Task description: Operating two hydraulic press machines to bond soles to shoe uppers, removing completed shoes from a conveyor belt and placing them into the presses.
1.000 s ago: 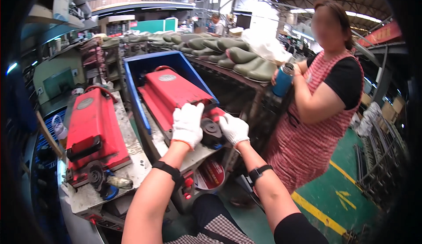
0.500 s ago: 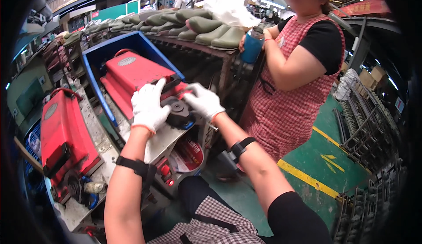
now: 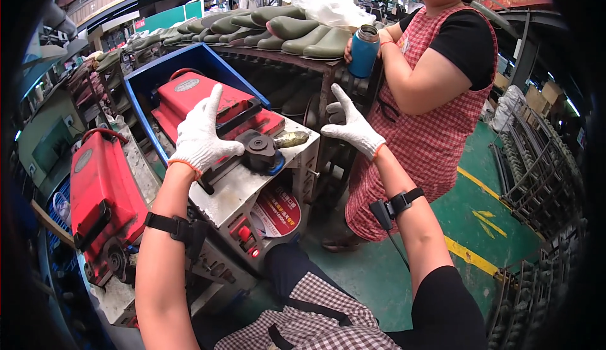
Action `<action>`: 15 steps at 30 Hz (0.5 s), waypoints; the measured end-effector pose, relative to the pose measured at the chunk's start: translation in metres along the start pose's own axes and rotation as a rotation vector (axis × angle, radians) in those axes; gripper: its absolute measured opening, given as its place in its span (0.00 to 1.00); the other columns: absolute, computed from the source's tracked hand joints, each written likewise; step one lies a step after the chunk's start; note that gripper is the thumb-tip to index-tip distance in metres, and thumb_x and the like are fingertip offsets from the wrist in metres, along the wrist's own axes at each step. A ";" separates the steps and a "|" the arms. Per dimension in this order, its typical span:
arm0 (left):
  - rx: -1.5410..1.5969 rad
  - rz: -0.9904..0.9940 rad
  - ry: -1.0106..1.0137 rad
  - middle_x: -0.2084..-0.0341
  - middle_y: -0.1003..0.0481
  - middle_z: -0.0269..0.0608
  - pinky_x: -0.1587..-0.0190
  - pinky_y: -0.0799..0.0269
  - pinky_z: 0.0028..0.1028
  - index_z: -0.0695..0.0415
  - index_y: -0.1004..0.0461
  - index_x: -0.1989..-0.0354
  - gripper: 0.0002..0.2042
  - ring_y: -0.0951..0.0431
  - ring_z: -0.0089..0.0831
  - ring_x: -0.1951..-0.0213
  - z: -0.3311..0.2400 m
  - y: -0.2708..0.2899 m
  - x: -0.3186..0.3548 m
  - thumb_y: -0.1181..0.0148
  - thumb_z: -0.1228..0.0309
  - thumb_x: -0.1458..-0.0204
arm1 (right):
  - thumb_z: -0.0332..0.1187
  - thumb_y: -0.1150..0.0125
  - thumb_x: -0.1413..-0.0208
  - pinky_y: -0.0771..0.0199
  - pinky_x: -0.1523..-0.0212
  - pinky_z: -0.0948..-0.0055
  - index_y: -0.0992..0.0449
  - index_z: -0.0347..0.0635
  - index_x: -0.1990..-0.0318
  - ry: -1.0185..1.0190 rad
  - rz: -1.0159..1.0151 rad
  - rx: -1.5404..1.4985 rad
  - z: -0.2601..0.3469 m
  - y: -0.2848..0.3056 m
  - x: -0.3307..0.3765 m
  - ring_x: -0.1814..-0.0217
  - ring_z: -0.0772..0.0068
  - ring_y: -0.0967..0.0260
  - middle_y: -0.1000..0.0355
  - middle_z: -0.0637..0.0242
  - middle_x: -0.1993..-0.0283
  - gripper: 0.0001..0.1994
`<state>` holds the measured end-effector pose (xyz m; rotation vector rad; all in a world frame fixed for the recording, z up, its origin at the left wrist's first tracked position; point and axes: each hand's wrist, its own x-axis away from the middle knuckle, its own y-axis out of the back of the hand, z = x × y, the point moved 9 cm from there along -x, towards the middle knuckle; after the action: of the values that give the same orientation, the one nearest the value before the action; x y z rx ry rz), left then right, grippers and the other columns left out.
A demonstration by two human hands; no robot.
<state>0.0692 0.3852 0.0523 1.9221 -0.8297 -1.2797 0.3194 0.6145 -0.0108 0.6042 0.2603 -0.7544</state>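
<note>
My left hand point(image 3: 205, 134), in a white glove, is open with its fingers spread over the front of a red-covered machine point(image 3: 205, 100). Its thumb points at a black round fitting point(image 3: 257, 145) on the machine's pale metal top; I cannot tell whether they touch. A black bar handle point(image 3: 240, 118) crosses the red cover beside that hand. Further right, my gloved right hand point(image 3: 355, 129) hangs in the air, fingers apart, holding nothing. Between the hands, a small yellowish-green wrapped piece point(image 3: 291, 139) lies by the round fitting.
A similar red machine point(image 3: 104, 183) stands at left. Behind the nearer one is a blue bin point(image 3: 134, 97). Olive-green boots point(image 3: 328, 44) lie on a rack. At right a person in a red checked apron point(image 3: 435, 104) holds a blue flask point(image 3: 363, 53). Metal racks point(image 3: 530, 160) stand far right.
My right hand has come off the machine's front and moved right, opening. The left hand has shifted slightly left and down. The wrapped piece and black handle now show more fully.
</note>
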 end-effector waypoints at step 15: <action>-0.264 -0.084 -0.144 0.59 0.27 0.45 0.48 0.29 0.44 0.43 0.19 0.48 0.35 0.28 0.47 0.49 -0.031 -0.037 0.013 0.23 0.64 0.75 | 0.44 0.49 0.34 0.22 0.63 0.54 0.22 0.51 0.65 0.387 -0.078 0.895 0.041 -0.142 -0.025 0.65 0.54 0.21 0.21 0.63 0.66 0.13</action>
<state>0.1078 0.4018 0.0246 1.6863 -0.6192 -1.5121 0.2019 0.5232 -0.0260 1.6034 0.2968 -0.8111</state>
